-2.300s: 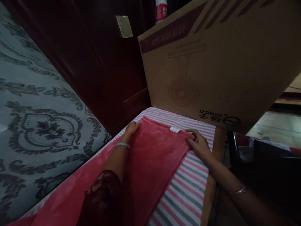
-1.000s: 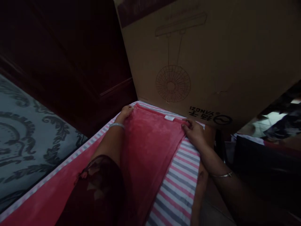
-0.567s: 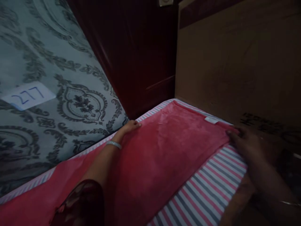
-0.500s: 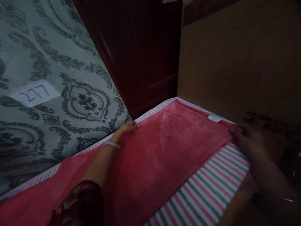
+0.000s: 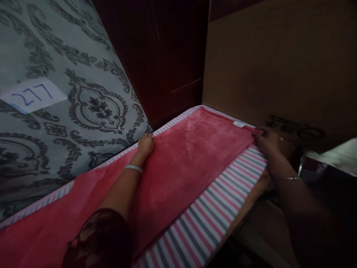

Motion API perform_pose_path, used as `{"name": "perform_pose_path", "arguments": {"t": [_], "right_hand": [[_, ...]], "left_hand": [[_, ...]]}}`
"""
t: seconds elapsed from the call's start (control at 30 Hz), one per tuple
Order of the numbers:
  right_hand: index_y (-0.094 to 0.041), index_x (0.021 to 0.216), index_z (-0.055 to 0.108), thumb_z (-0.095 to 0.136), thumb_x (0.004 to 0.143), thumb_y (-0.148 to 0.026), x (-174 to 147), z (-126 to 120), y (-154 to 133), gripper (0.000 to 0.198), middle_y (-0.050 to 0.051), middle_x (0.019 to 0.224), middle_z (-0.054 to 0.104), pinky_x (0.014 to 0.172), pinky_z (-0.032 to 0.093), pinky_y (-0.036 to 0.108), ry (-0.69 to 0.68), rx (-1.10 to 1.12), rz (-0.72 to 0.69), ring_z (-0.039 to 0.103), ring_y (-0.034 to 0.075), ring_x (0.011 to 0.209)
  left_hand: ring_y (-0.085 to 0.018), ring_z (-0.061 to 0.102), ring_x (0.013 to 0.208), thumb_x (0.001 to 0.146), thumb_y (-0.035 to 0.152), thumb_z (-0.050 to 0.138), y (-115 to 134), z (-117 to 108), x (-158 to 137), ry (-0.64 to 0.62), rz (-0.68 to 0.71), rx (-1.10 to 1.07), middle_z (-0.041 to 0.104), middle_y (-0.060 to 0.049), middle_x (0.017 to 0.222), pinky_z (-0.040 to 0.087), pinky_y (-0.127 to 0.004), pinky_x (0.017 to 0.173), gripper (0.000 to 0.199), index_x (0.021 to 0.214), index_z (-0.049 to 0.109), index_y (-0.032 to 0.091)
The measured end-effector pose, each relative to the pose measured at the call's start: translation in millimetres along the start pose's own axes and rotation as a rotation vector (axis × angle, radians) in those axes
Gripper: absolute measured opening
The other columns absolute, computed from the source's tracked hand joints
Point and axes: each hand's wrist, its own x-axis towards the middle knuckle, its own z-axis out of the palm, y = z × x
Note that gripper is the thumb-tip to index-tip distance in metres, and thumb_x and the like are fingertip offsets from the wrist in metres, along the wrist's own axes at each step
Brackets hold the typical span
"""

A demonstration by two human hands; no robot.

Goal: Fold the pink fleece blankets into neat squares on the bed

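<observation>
A red plush blanket (image 5: 178, 163) lies spread over a striped sheet (image 5: 214, 208) in white, pink and grey. My left hand (image 5: 146, 144) is closed on the blanket's far long edge, beside the wall, with its fingertips partly hidden. At the right end, the fingers of my right hand (image 5: 266, 140) pinch the blanket's near corner. A small white tag (image 5: 239, 124) is on the blanket's short edge, just left of that hand. The blanket looks mostly flat, with slight folds at the lower left.
A patterned wall (image 5: 97, 108) with a paper label (image 5: 33, 95) reading 277 rises along the left. Dark red panelling (image 5: 167, 56) stands behind the far corner. A big cardboard box (image 5: 267, 67) borders the right end. A wooden edge (image 5: 242, 208) shows beneath the sheet.
The camera view has shifted, showing more floor at the right. My left hand's fingers have drawn in on the blanket's edge. My right hand still holds the corner.
</observation>
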Motion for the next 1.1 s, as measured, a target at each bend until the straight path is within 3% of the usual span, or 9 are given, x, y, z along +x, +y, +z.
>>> {"name": "perform_pose_path", "arguments": {"t": [0.1, 0.23, 0.37, 0.5, 0.6, 0.67, 0.83, 0.97, 1.1], "right_hand": [[-0.014, 0.113, 0.071, 0.058, 0.08, -0.032, -2, -4, -12, 0.04, 0.011, 0.089, 0.07, 0.077, 0.051, 0.04, -0.004, -0.044, 0.1, 0.065, 0.027, 0.083], [-0.013, 0.113, 0.072, 0.06, 0.081, -0.027, -5, -7, -24, 0.037, 0.014, 0.1, 0.072, 0.084, 0.05, 0.039, 0.007, -0.077, 0.108, 0.064, 0.028, 0.092], [-0.012, 0.111, 0.073, 0.06, 0.081, -0.026, -5, -7, -26, 0.036, 0.015, 0.095, 0.072, 0.083, 0.05, 0.039, 0.019, -0.069, 0.114, 0.064, 0.029, 0.089], [-0.012, 0.112, 0.073, 0.06, 0.081, -0.027, -5, -5, -25, 0.038, 0.015, 0.097, 0.072, 0.084, 0.05, 0.04, 0.022, -0.046, 0.109, 0.064, 0.029, 0.091], [-0.013, 0.112, 0.073, 0.059, 0.08, -0.028, -4, -4, -25, 0.038, 0.014, 0.099, 0.073, 0.083, 0.051, 0.039, 0.009, -0.028, 0.109, 0.064, 0.029, 0.091], [-0.015, 0.111, 0.074, 0.058, 0.08, -0.029, -3, -4, -24, 0.037, 0.013, 0.1, 0.074, 0.083, 0.051, 0.037, 0.012, -0.022, 0.102, 0.065, 0.028, 0.092], [-0.015, 0.111, 0.074, 0.059, 0.082, -0.035, 0, -2, -27, 0.038, 0.013, 0.102, 0.075, 0.082, 0.051, 0.035, 0.008, -0.019, 0.115, 0.065, 0.028, 0.095], [-0.016, 0.11, 0.075, 0.067, 0.079, -0.04, 4, -2, -32, 0.041, 0.012, 0.099, 0.075, 0.081, 0.051, 0.036, -0.038, -0.028, 0.156, 0.066, 0.028, 0.093], [-0.013, 0.112, 0.075, 0.071, 0.077, -0.032, 7, -2, -36, 0.04, 0.016, 0.107, 0.075, 0.085, 0.05, 0.037, -0.073, -0.049, 0.189, 0.067, 0.03, 0.098]], "left_hand": [[-0.033, 0.042, 0.142, 0.095, 0.027, 0.049, 13, -8, -35, 0.001, 0.178, 0.063, 0.05, -0.022, 0.15, 0.033, -0.043, 0.118, 0.051, 0.143, 0.052, 0.009], [-0.033, 0.026, 0.153, 0.097, 0.035, 0.05, 33, -12, -104, -0.104, 0.398, 0.083, 0.035, -0.017, 0.164, 0.022, -0.051, 0.124, 0.058, 0.152, 0.045, 0.015], [-0.033, 0.03, 0.152, 0.097, 0.04, 0.051, 33, -14, -182, -0.146, 0.488, 0.074, 0.035, -0.014, 0.164, 0.028, -0.055, 0.122, 0.059, 0.152, 0.046, 0.021], [-0.032, 0.047, 0.143, 0.095, 0.036, 0.054, 4, -1, -268, 0.077, 0.596, 0.107, 0.05, -0.013, 0.155, 0.044, -0.052, 0.112, 0.053, 0.147, 0.053, 0.024], [-0.029, 0.063, 0.125, 0.094, 0.023, 0.051, -35, 24, -329, 0.292, 0.641, 0.158, 0.067, -0.012, 0.135, 0.053, -0.046, 0.103, 0.042, 0.134, 0.065, 0.028], [-0.03, 0.063, 0.124, 0.09, 0.018, 0.051, -64, 42, -355, 0.326, 0.601, 0.185, 0.068, -0.011, 0.135, 0.054, -0.047, 0.1, 0.044, 0.129, 0.069, 0.031], [-0.034, 0.065, 0.12, 0.075, 0.013, 0.054, -109, 58, -362, 0.339, 0.592, 0.359, 0.066, -0.01, 0.138, 0.059, -0.048, 0.087, 0.055, 0.123, 0.073, 0.034], [-0.029, 0.067, 0.117, 0.074, 0.007, 0.051, -113, 59, -350, 0.398, 0.652, 0.4, 0.07, -0.007, 0.133, 0.059, -0.043, 0.089, 0.059, 0.12, 0.073, 0.034], [-0.028, 0.068, 0.114, 0.081, 0.007, 0.047, -102, 56, -348, 0.407, 0.592, 0.334, 0.072, -0.008, 0.129, 0.058, -0.042, 0.09, 0.047, 0.111, 0.074, 0.03]]}}
